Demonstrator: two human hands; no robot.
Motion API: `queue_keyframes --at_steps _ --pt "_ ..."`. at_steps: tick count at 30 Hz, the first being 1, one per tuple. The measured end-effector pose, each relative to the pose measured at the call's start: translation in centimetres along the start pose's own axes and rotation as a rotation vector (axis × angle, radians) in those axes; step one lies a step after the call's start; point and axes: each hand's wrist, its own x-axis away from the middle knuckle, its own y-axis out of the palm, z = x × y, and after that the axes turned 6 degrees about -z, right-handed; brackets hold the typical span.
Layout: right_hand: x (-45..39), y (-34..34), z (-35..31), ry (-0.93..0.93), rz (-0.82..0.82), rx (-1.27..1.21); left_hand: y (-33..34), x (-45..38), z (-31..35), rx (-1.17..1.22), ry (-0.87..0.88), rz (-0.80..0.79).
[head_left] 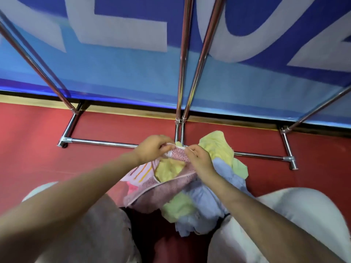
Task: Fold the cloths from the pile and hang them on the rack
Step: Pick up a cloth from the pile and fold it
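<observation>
A pile of cloths (pixel 205 188) in yellow, light blue, green and pink lies on the red floor between my knees. My left hand (pixel 152 149) and my right hand (pixel 199 160) both pinch the top edge of a pink patterned cloth (pixel 178 154) with a white border, held just above the pile. The rest of this pink cloth (pixel 163 194) hangs down over the pile's left side. The chrome rack (pixel 182 73) stands right behind the pile, with its uprights rising to the top of the view.
The rack's base bars (pixel 98 143) lie on the red floor (pixel 38 149) left and right of the pile. A blue banner with large white letters (pixel 114 73) hangs behind the rack. My knees (pixel 284 215) flank the pile.
</observation>
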Motion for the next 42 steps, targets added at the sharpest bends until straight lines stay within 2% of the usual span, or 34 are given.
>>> queue_keyframes --at_steps 4,9,11,14,17,23,27,32,37,42 --pt "3.8 -3.3 -3.8 -0.162 -0.087 0.139 -0.7 2.9 5.2 0.160 0.042 0.271" --pt "7.5 -6.8 -3.8 -0.296 -0.149 0.513 1.5 5.1 9.5 0.322 -0.014 0.451" --pt "8.7 -8.3 -2.8 -0.294 -0.161 0.651 2.2 5.2 10.6 0.366 -0.035 0.486" --pt "9.7 -10.3 -1.1 -0.190 -0.128 0.701 2.3 4.6 11.9 0.403 -0.037 0.492" --pt "9.8 -11.4 -0.8 -0.131 -0.074 0.622 1.6 3.4 13.0 0.475 -0.062 0.555" --pt "10.1 -12.2 -1.1 -0.126 0.023 0.255 -1.5 1.2 12.8 0.655 -0.175 0.688" --pt "11.3 -12.4 -2.0 -0.249 0.143 0.064 -1.4 0.6 12.4 0.794 -0.247 0.690" --pt "12.5 -12.4 -2.4 -0.344 0.231 -0.012 -0.4 1.0 12.6 1.021 -0.278 0.620" --pt "12.0 -11.9 -2.9 -0.383 0.369 0.020 -1.7 2.4 12.6 1.094 -0.253 0.584" --pt "11.4 -11.7 -3.6 -0.346 0.325 -0.002 -1.8 4.9 11.5 1.062 -0.230 0.553"
